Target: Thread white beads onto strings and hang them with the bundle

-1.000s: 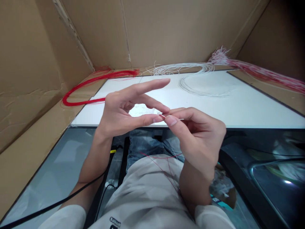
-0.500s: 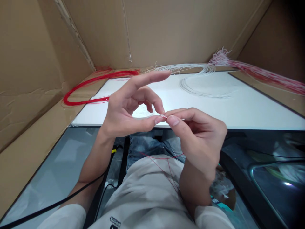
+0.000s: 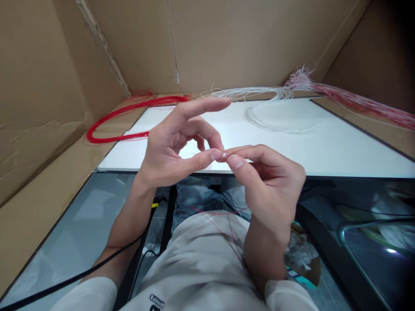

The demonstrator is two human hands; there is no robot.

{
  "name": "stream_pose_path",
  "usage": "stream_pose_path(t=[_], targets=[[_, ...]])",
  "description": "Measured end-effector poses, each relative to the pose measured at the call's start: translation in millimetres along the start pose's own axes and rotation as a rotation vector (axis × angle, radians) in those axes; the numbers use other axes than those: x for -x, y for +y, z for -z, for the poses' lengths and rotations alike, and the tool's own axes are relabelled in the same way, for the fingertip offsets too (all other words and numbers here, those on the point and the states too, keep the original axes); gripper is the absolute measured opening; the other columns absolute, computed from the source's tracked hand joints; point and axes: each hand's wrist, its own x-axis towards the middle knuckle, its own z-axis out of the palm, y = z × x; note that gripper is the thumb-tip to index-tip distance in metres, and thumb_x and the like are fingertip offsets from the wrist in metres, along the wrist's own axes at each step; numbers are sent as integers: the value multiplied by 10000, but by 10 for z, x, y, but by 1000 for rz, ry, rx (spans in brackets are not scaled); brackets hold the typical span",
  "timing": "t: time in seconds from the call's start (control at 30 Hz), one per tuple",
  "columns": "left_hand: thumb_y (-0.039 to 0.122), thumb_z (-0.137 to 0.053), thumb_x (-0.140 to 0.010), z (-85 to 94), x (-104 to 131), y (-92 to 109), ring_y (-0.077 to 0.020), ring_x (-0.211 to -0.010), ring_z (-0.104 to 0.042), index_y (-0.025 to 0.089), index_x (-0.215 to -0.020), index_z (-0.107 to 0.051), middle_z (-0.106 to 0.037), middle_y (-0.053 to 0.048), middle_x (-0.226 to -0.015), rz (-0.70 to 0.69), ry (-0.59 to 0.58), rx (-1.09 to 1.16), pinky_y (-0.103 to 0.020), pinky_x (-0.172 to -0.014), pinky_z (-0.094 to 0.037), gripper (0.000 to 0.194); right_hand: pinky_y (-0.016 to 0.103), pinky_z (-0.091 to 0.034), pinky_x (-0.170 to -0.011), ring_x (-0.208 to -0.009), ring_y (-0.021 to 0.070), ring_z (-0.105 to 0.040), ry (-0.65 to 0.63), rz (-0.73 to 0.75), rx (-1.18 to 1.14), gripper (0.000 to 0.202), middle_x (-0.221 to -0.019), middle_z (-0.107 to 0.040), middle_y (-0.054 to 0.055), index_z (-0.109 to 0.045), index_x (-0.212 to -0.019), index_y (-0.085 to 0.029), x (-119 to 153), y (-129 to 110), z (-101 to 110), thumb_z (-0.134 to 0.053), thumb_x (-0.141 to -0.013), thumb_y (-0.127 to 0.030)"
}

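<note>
- Left hand [image 3: 165,151]: thumb tip and one fingertip nearly together in a pinch; index finger stretched out straight above, the others curled.
- Right hand [image 3: 272,185]: thumb and index tips closed in a pinch, remaining fingers folded under the palm.
- White bit [image 3: 224,154]: tiny, gripped where the two pinches meet, in front of the table's near edge. Too small to tell its form, or which hand grips it more firmly.
- Red wire [image 3: 223,214]: thin, slack, looping over the lap and shirt [image 3: 201,259], one end running up behind the right wrist.
- Table [image 3: 340,142]: white top, dark rim, beyond and partly behind both hands.
- Red bundle [image 3: 110,139]: bent into a U at the table's left, partly on cardboard [image 3: 227,39]; one leg passes behind the left hand.
- White bundle [image 3: 282,92]: curved along the far edge, loose strands fanning onto the tabletop.
- Mixed bundle [image 3: 350,99]: red and white, far right, frayed at its left end.
- Black cable [image 3: 81,274]: crosses the left forearm.
</note>
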Motion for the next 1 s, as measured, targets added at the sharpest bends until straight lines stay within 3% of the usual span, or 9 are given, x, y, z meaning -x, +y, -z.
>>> stream_pose_path(t=[0.13, 0.23, 0.5, 0.67, 0.83, 1.0], targets=[[448, -718, -974, -24, 3, -10, -171, -807, -778, 256, -1438, -528, -771, -31, -1022, 22, 42, -5, -287, -653, -622, 537, 270, -283, -394, -504, 77, -486, 28, 55, 79, 252, -970, -794, -32, -795, -1038, -317, 26, 30, -38, -800, -854, -146], [383, -744, -960, -40, -2, -7, -168, -798, -767, 277, -1419, -538, -768, -22, -1016, 7, 80, 1, -295, -641, -609, 514, 281, -271, -398, -477, 64, -398, 78, 109, 152, 125, -878, -776, -28, -797, -930, -269, 31, 54, -67, -804, -863, -164], [260, -773, -928, -29, -19, 39, -144, -761, -745, 267, -1335, -588, -743, 1, -997, -16, 71, 83, -278, -614, -595, 447, 268, -467, -456, -658, 136, -662, 92, 115, 185, 57, -858, -768, -5, -764, -865, -259, 42, 78, -81, -800, -889, -222], [336, -770, -939, -35, -11, 5, -148, -747, -735, 267, -1368, -556, -740, -24, -1006, -42, 65, 15, -272, -583, -604, 484, 273, -534, -519, -764, 161, -715, 108, 113, 156, 118, -859, -760, -11, -731, -872, -261, 54, 58, -91, -752, -897, -147], [350, -727, -976, -54, -4, -16, -143, -766, -733, 254, -1403, -534, -739, -39, -1094, -73, 55, 0, -273, -613, -612, 478, 289, -443, -427, -622, 135, -653, 99, 117, 158, 154, -862, -762, -4, -736, -909, -269, 52, 38, -94, -769, -869, -124], [366, -735, -968, -64, -10, -33, -168, -798, -749, 269, -1397, -555, -753, -29, -1046, -71, 72, -6, -309, -688, -637, 475, 300, -501, -488, -693, 156, -691, 124, 168, 192, 118, -828, -759, -18, -748, -880, -273, 57, 55, -83, -768, -877, -157]])
